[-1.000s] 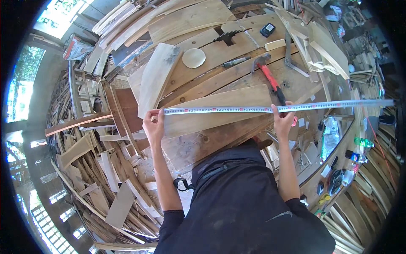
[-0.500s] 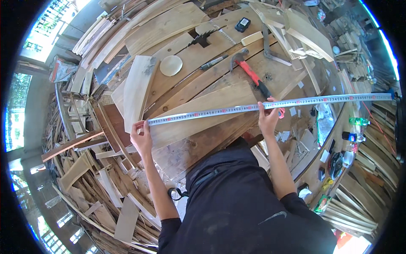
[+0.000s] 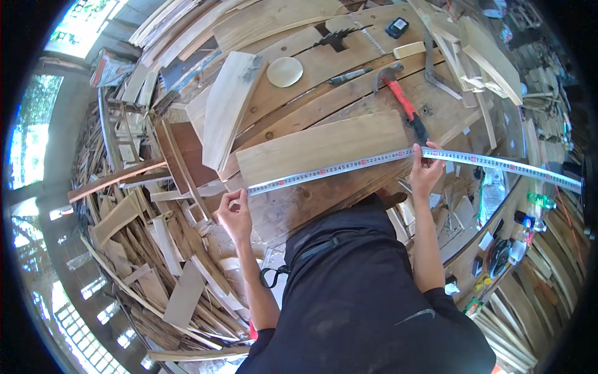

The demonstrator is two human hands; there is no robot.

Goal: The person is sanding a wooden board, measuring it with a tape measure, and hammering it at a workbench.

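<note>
A white tape measure (image 3: 349, 166) is stretched out along the near long edge of a flat, pale wooden board (image 3: 324, 144) on the workbench. My left hand (image 3: 235, 216) pinches the tape's left end by the board's near left corner. Near the board's right end, my right hand (image 3: 427, 171) grips the tape between thumb and fingers. From there the blade runs on to the right and bows down toward the picture's rim, where its far end is hard to see. Just beyond my right hand lies a hammer (image 3: 403, 100) with a red and black handle.
Across the bench (image 3: 274, 215) lie a round pale disc (image 3: 284, 72), a thick angled board (image 3: 230, 106), a metal square (image 3: 430, 65), a small black device (image 3: 397, 27) and a light wooden block (image 3: 409, 50). Scrap wood (image 3: 143, 249) piles up at the left, with more planks at the right.
The tape has moved from across the board to its near edge, and both hands have come with it. Its right part now curves downward. The whole view has shifted a little.
</note>
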